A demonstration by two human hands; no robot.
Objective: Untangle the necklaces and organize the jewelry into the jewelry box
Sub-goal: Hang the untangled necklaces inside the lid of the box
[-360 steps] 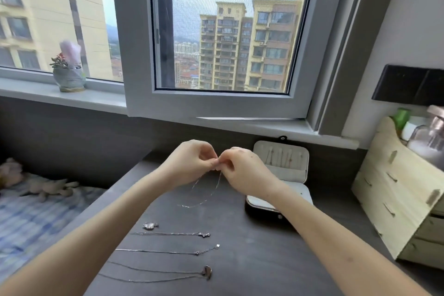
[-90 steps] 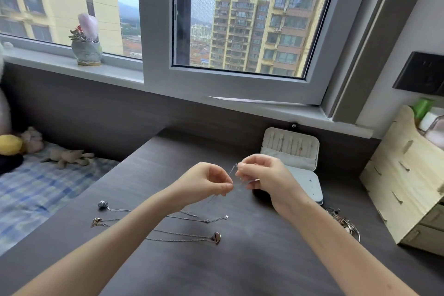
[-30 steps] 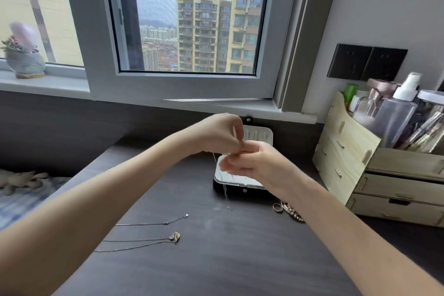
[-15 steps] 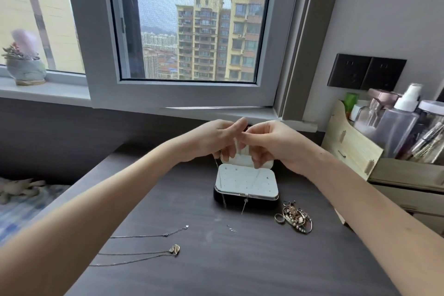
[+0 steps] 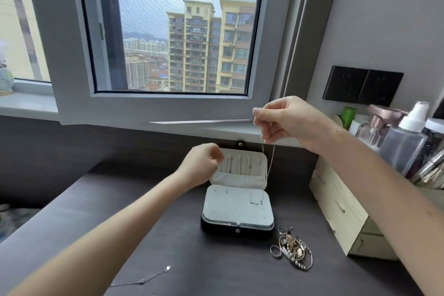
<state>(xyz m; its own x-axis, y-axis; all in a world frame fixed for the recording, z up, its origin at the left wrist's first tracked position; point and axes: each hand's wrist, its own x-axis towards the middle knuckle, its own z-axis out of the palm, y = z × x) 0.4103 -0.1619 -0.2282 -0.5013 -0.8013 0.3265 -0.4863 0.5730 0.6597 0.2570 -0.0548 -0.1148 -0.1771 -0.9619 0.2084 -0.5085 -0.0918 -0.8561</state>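
The black jewelry box [image 5: 237, 230] stands open mid-desk, its pale lid [image 5: 240, 176] upright and pale tray facing up. My right hand [image 5: 286, 120], raised above and right of the box, pinches a thin silver necklace [image 5: 272, 158]. The chain hangs down past the lid's right edge, and its lower end [image 5: 256, 202] lies on the tray. My left hand [image 5: 204, 163] is curled at the lid's left edge; nothing shows in its fingers. A tangled pile of rings and jewelry [image 5: 292, 250] lies right of the box. Another necklace [image 5: 144, 280] lies on the desk at the front left.
A wooden drawer organizer [image 5: 336, 211] with bottles [image 5: 406, 137] stands at the right. The open window sash [image 5: 168, 108] juts over the desk's back edge, just above the box. The desk's left edge drops off toward a bed.
My hands have parted: the right rose up and to the right with the necklace, the left let go and sank to the lid's left edge. The chain's end now rests on the tray.
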